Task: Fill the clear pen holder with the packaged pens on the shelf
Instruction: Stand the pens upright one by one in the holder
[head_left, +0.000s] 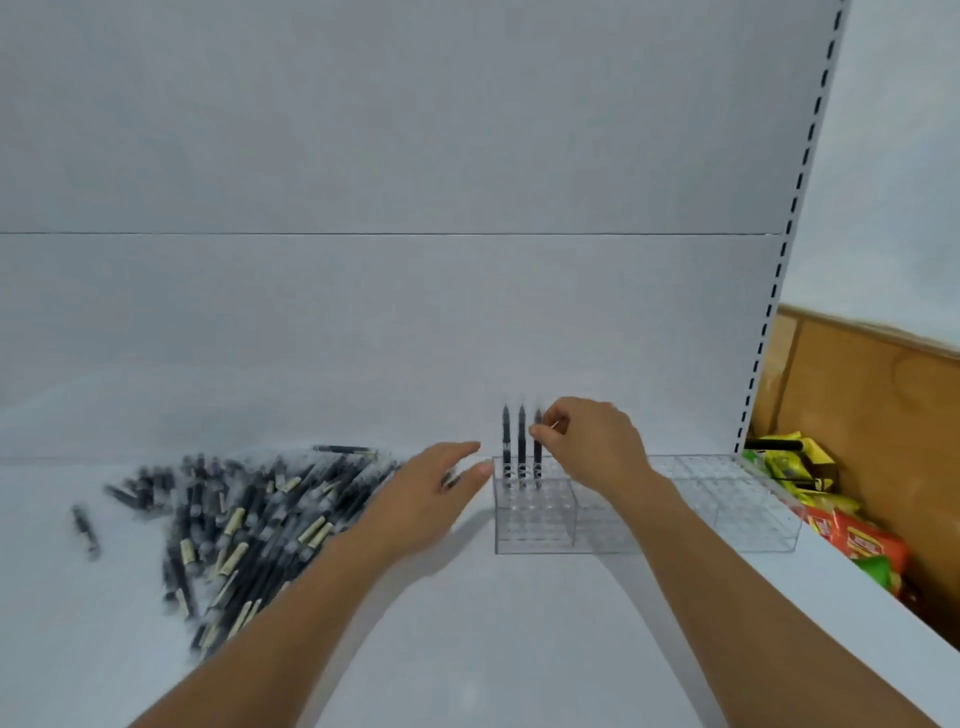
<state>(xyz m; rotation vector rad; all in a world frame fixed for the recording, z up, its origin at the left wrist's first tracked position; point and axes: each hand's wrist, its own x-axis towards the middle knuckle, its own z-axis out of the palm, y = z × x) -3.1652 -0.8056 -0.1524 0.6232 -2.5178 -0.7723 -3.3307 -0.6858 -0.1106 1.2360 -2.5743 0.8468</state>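
A clear pen holder (535, 525) with a grid of holes stands on the white shelf (493, 639), right of centre. Three black pens stand upright in its back row; my right hand (587, 441) pinches the top of the rightmost pen (537, 457). My left hand (441, 483) hovers just left of the holder, fingers spread and empty. A heap of black packaged pens (244, 525) with cream labels lies on the shelf to the left.
A second clear holder (727, 504) sits to the right, near the shelf's end. Beyond the shelf edge are colourful snack packets (852, 540) and a cardboard box (872, 395). A slotted upright (779, 291) borders the white back panel.
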